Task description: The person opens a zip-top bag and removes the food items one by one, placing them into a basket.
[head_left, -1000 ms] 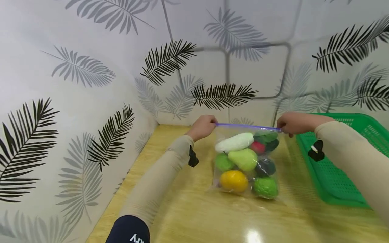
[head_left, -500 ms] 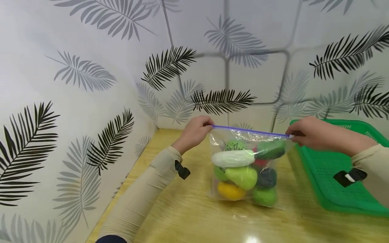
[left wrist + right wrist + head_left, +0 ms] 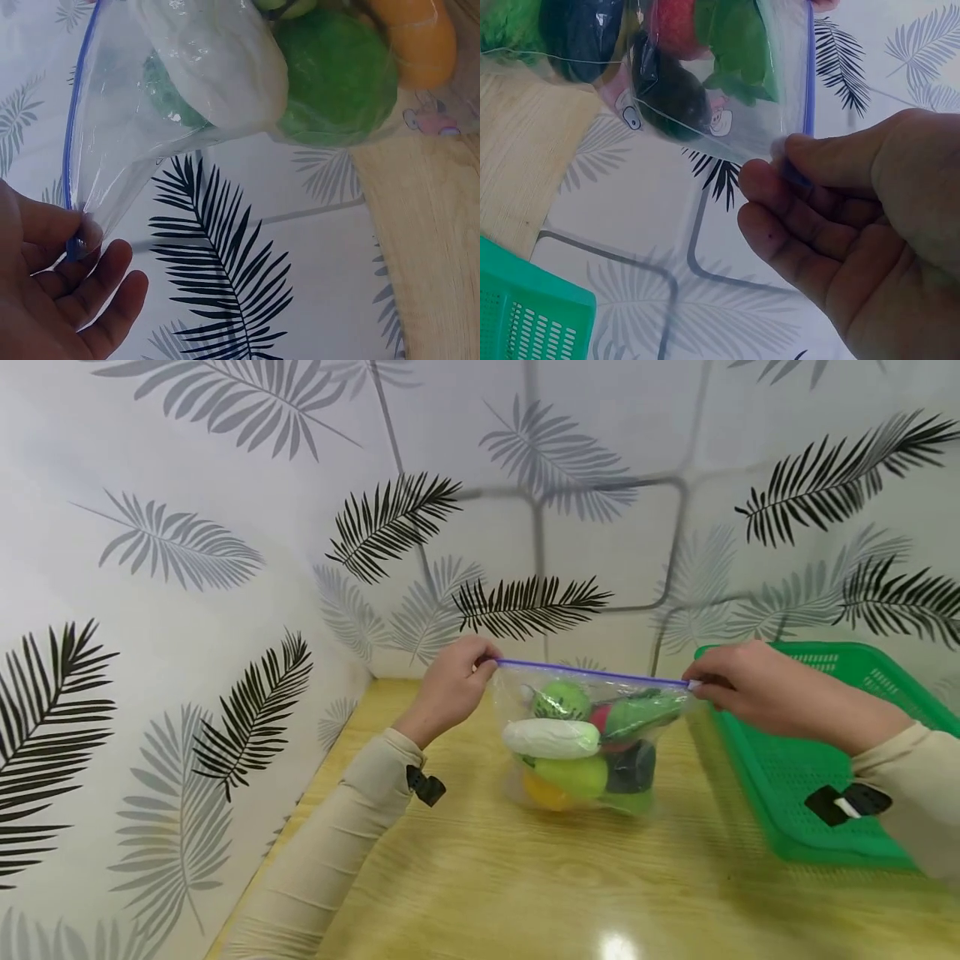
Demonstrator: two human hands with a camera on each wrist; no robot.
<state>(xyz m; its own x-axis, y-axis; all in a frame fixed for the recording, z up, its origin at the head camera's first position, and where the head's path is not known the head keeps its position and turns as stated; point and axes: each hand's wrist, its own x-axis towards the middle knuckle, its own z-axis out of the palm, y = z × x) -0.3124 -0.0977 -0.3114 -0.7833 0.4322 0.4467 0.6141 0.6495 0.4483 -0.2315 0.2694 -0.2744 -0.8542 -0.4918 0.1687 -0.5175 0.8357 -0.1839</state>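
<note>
A clear zip bag (image 3: 517,693) with a purple zip strip (image 3: 585,671) hangs between my two hands, full of several toy fruits and vegetables. My left hand (image 3: 453,685) pinches the strip's left end between thumb and forefinger. At the other end, beside a white slider, my right hand (image 3: 757,685) pinches the top corner. Inside lie a long white vegetable (image 3: 551,739), a green ball-shaped piece (image 3: 561,700), a dark piece (image 3: 632,767), a green pear-like piece (image 3: 573,774) and an orange-yellow piece (image 3: 546,792) at the bottom. The strip looks pressed together along its length.
A green plastic basket (image 3: 780,827) stands on the wooden table (image 3: 480,877) at the right, under my right forearm. Behind the table rises a white wall (image 3: 420,435) with a feather pattern; another wall runs along the left edge.
My hands first moved apart, pulling the strip taut, and the bag's top swung closer to me. Since then the bag has shifted slightly left and up, its lower part tipping back.
</note>
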